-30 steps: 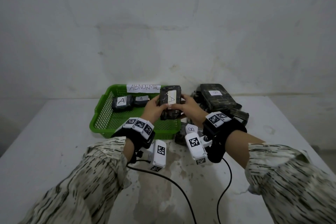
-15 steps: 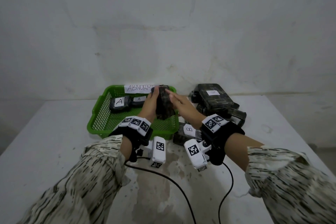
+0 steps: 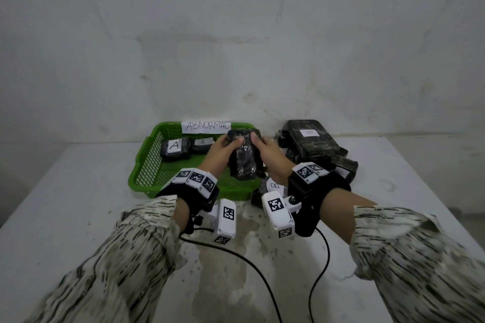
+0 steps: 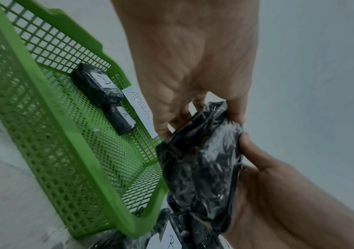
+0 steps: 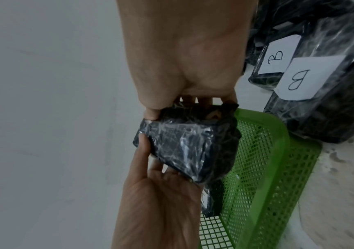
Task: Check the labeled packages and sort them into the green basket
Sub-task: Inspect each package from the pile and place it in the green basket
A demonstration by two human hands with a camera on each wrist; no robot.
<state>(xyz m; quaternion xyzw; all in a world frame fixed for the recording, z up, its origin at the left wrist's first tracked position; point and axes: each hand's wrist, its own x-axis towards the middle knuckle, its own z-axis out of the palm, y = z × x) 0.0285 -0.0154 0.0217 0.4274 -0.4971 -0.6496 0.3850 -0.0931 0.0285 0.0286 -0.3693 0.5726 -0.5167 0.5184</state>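
Both hands hold one black plastic-wrapped package (image 3: pixel 245 158) over the right part of the green basket (image 3: pixel 147 170). My left hand (image 3: pixel 223 149) grips its left side, thumb on top. My right hand (image 3: pixel 267 151) grips its right side. The package's label faces away and is hidden. In the left wrist view the package (image 4: pixel 201 168) hangs over the basket's corner (image 4: pixel 129 224); in the right wrist view the package (image 5: pixel 186 150) is pinched between both hands. Two packages marked A (image 3: pixel 174 148) (image 3: pixel 203 144) lie in the basket's far left.
A paper sign reading ABNORMAL (image 3: pixel 206 126) stands on the basket's far rim. A pile of black packages (image 3: pixel 312 144), some marked B (image 5: pixel 297 79), lies right of the basket. Cables (image 3: pixel 262 278) trail over the white table (image 3: pixel 65 217) toward me. A wall stands behind.
The package has been turned over between both hands: its white A label faced me a second ago and now faces away. It stays over the basket's right side.
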